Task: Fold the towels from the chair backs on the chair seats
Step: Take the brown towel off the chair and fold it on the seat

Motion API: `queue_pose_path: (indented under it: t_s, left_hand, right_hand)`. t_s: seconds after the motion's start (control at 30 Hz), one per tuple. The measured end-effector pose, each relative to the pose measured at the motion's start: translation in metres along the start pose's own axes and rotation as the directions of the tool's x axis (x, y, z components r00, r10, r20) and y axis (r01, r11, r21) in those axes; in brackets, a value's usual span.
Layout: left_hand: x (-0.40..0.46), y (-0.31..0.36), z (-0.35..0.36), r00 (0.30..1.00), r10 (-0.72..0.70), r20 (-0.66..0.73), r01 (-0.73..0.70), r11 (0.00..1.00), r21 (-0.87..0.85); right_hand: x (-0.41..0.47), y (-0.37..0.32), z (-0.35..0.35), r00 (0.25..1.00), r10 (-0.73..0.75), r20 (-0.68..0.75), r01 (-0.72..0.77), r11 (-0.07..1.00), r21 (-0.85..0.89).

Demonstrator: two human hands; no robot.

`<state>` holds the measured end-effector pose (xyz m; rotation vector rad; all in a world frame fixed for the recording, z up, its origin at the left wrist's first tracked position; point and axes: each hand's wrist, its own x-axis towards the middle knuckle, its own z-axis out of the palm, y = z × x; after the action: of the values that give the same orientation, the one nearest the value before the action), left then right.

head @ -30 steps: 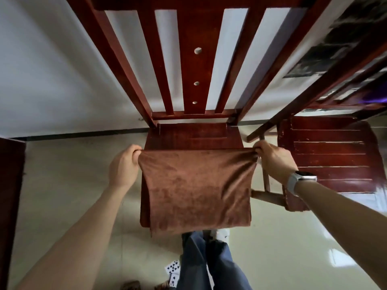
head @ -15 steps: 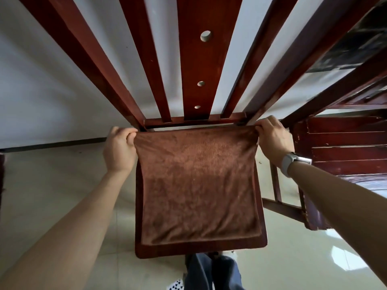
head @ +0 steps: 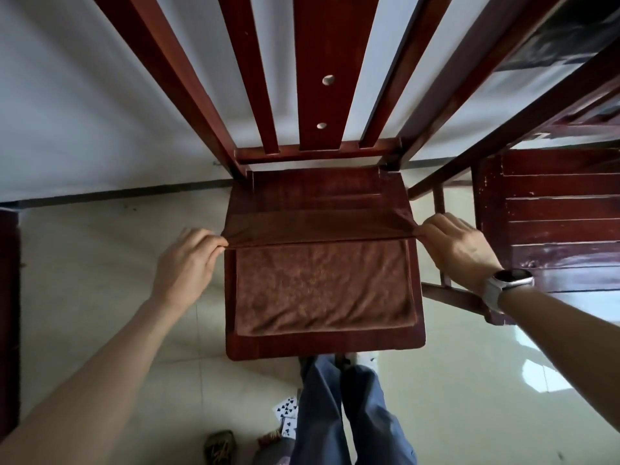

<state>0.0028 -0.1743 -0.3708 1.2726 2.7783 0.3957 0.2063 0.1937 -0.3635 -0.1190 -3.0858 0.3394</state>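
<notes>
Towel far edge pulled back halfway; left hand, right hand fingers pinching corners.

The towel lies on the chair seat at the centre of the frame, its far part lifted and stretched across the seat. The left hand pinches its left corner, the right hand its right corner. The chair back rises above the seat toward the top of the frame. A second chair stands at right. Playing cards lie on the floor below the seat.
</notes>
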Motion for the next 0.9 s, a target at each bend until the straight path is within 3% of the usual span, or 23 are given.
queue_pose_path:
  t_s: [0.17,0.53,0.9]
  left_hand:
    - [-0.049,0.013,0.014,0.991,0.12,0.053,-0.121,0.992,0.023]
    - [-0.114,0.032,0.04,0.994,0.036,0.106,-0.04,0.999,0.035]
    - [-0.127,0.036,0.067,0.984,0.056,0.169,-0.072,0.993,0.088]
  right_hand:
    - [-0.056,-0.013,0.024,0.997,-0.026,0.068,0.024,0.999,0.03]
    - [-0.121,-0.041,0.056,0.999,-0.033,0.042,0.034,0.999,-0.027]
    - [-0.136,-0.043,0.087,0.997,-0.043,0.06,0.049,0.993,-0.11]
